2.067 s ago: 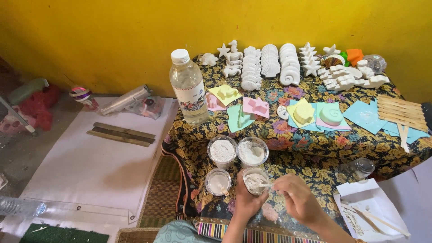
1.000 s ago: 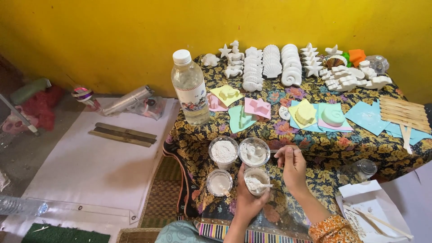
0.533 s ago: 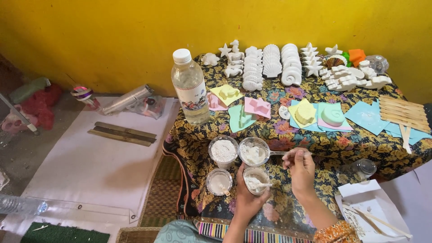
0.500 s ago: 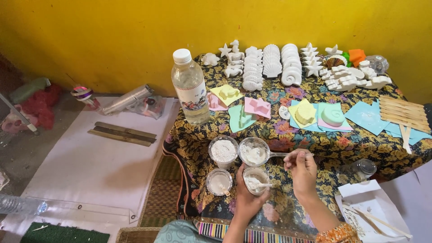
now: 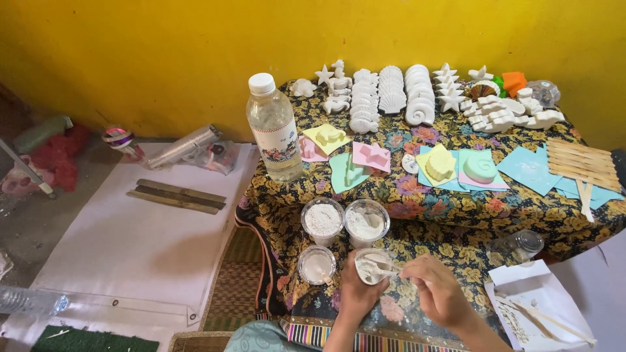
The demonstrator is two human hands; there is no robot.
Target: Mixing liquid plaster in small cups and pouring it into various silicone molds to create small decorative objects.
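Observation:
My left hand grips a small clear cup that holds white paste, near the front of the floral-cloth table. My right hand pinches a flat wooden stick whose tip lies in that cup. Behind it stand two cups of white powder. To the left of the held cup stands another small cup with white liquid.
A capped clear water bottle stands at the table's left. Coloured silicone moulds lie mid-table, rows of white plaster casts at the back. Wooden sticks rest at the right, a paper with sticks front right, a white sheet on the floor left.
My right hand went up to the powder cup with the stick, then came back down to the held cup. My left hand has kept its hold on the cup.

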